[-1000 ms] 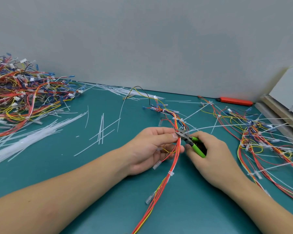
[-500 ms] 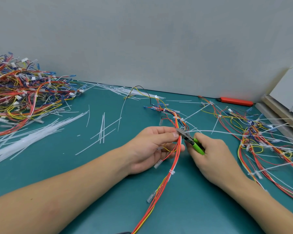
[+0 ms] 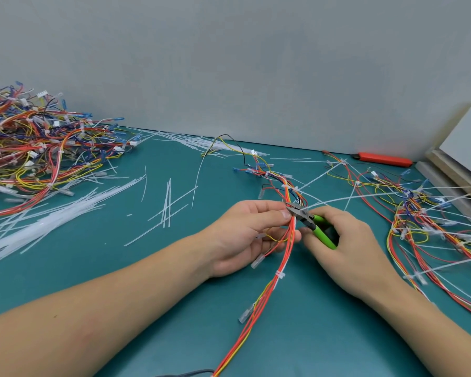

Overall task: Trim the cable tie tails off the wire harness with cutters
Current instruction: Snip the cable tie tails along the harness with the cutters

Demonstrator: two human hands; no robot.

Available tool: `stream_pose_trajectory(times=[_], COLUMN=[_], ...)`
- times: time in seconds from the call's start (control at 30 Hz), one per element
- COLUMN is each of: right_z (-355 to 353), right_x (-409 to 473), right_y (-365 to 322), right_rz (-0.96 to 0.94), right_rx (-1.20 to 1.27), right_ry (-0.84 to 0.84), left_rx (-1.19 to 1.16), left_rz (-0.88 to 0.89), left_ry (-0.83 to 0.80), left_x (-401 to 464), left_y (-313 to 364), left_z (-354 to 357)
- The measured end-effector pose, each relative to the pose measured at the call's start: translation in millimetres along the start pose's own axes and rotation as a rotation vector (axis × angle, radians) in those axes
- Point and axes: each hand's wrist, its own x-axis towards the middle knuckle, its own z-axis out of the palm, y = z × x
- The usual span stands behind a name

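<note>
The left hand (image 3: 245,235) grips the wire harness (image 3: 284,248), its fingers curled around the red, orange and yellow strands with the thumb tip pressed on top of the bundle, so the wires run between thumb and fingertips and trail away below the palm across the teal table (image 3: 174,336). The right hand (image 3: 346,246) is wrapped around the green handles of the cutters (image 3: 309,221), whose grey metal nose points toward the left thumb and sits against the bundle just beside that thumb tip. A long white cable tie tail (image 3: 346,198) sticks out from the harness right at the cutter nose and stretches away past the right knuckles (whether the blades have already closed on it cannot be made out). Below the left fingers, a trimmed white tie (image 3: 280,275) circles the wires. Beyond the left knuckles lie loose cut tails (image 3: 166,208) scattered on the table, and farther out on that side a heap of harnesses (image 3: 36,148). Past the right hand's outer edge more harnesses with untrimmed tails (image 3: 430,227) spread over the table, and an orange tool (image 3: 381,159) rests by the wall.
</note>
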Motion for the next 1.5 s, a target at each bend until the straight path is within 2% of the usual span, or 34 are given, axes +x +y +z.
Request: stream_pose_trajectory(times=[0.5, 0.67, 1.27, 1.5], right_z=[4, 2, 2, 6], right_x=[-1, -2, 1, 1], right_y=[5, 2, 4, 13], right_rz=[0.053, -0.003, -0.023, 0.035], right_rx=[0.020, 0.017, 0.006, -0.044], right_ry=[0.016, 0.038, 0.022, -0.035], left_rx=[0.012, 0.002, 0.001, 0.007], left_rz=[-0.006, -0.006, -0.008, 0.001], left_ry=[-0.010, -0.011, 0.000, -0.006], left_x=[-3, -3, -1, -1], left_y=[0, 1, 0, 0], left_z=[1, 2, 1, 0])
